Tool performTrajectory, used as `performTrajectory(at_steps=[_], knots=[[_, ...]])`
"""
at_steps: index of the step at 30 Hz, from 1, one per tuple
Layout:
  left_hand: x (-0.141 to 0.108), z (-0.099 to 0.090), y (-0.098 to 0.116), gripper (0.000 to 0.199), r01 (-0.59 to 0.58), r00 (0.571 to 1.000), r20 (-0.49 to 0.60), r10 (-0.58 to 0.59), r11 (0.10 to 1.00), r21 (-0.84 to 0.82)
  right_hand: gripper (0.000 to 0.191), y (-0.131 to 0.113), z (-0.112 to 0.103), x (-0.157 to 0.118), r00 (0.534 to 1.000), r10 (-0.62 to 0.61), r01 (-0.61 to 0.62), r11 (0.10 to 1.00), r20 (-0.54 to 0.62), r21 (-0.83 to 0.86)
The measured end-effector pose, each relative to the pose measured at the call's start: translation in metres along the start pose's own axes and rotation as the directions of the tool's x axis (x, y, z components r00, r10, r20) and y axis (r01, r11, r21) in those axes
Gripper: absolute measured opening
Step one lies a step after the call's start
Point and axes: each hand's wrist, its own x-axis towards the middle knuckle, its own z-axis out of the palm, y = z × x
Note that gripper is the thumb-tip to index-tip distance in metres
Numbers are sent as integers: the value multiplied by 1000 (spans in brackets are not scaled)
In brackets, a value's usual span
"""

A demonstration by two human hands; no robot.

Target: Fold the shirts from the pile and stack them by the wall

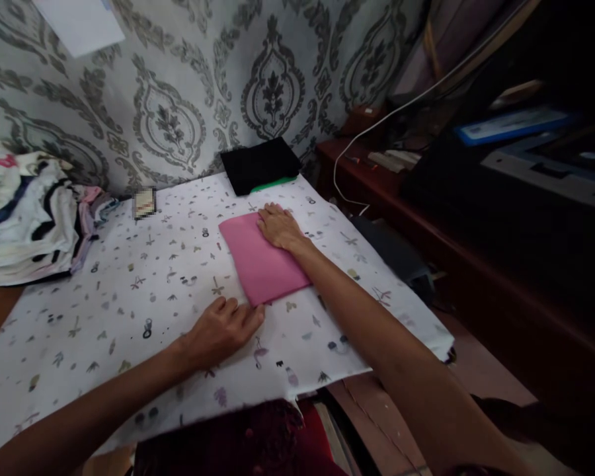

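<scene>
A folded pink cloth [265, 261] lies flat on the table, roughly square, its near edge showing a few layers. My right hand [280, 228] rests palm down on its far right part, fingers stretched out and pressing lightly on top. At the cloth's near left corner is my left hand [225, 327], with curled fingers and the thumb and forefinger closed on the edge. Behind the pink cloth, a folded black cloth [260, 164] lies against the wall, with a green edge [275, 184] peeking out beneath it.
A white patterned sheet [173, 277] covers the table. Stacked folded clothes [34, 218] stand at the left, with a small blurred packet [144, 203] beside them. Along the right runs a dark red wooden desk [401, 205] with a white cable [371, 125] hanging over it.
</scene>
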Motion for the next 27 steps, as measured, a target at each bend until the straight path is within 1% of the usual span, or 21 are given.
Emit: performTrajectory(at_steps=[2,4,6,8,9,10,11,12,13,14,15,16,17,18,19,20,21,23,25,27], knots=[[6,2,3,36,-26,1000,-6,28,988,151,51,-1,-2,-1,1000,4,-4,1000,9,-16],[12,5,6,32,-74,997,19,72,959,274,52,-2,-3,-2,1000,12,-12,1000,20,-26],[14,5,8,29,-141,990,51,132,941,309,52,-3,-5,-3,1000,15,-14,999,19,-29],[14,1,7,29,-186,983,56,177,955,231,51,-3,-7,-4,1000,11,-11,1000,12,-25],[13,-2,5,26,-171,985,39,167,974,147,51,-3,-8,-5,1000,8,-8,1000,8,-23],[13,-6,3,20,-113,994,7,113,993,33,50,-3,-9,-6,1000,10,-10,1000,5,-19],[12,-11,1,12,-8,1000,-27,5,994,-110,50,-4,-10,-6,1000,23,-23,1000,0,-12],[12,-15,-3,4,128,988,-42,-146,951,-282,50,-3,-10,-6,999,52,-52,999,-13,4],[13,-19,-7,7,270,949,-17,-314,841,-469,50,-3,-11,-6,995,94,-94,995,-30,26],[16,-22,-12,15,391,882,57,-468,658,-643,50,-2,-12,-6,988,145,-142,988,-49,52],[20,-25,-17,22,468,800,167,-577,424,-775,50,-1,-13,-5,979,195,-190,979,-66,78],[25,-26,-22,29,498,720,289,-630,180,-848,50,0,-13,-3,968,236,-228,969,-80,99],[31,-26,-26,35,494,656,397,-641,-33,-869,50,2,-15,0,960,265,-255,960,-87,113],[38,-26,-30,39,479,606,480,-634,-192,-857,50,3,-16,3,956,281,-270,955,-87,121],[46,-25,-33,41,466,568,536,-624,-292,-835,51,5,-18,7,954,289,-278,952,-80,126],[53,-23,-34,40,463,551,571,-609,-347,-816,53,7,-20,12,952,296,-285,949,-73,134],[60,-22,-35,36,473,550,598,-583,-372,-798,56,8,-23,17,952,301,-290,946,-64,143],[70,-20,-36,26,511,571,642,-512,-390,-766,57,11,-28,26,951,304,-294,942,-47,161],[73,-22,-42,21,523,592,655,-468,-395,-755,50,14,-33,29,955,294,-285,942,-29,177],[66,-25,-57,22,491,593,629,-503,-393,-777,40,17,-37,24,963,270,-264,946,-5,190]])
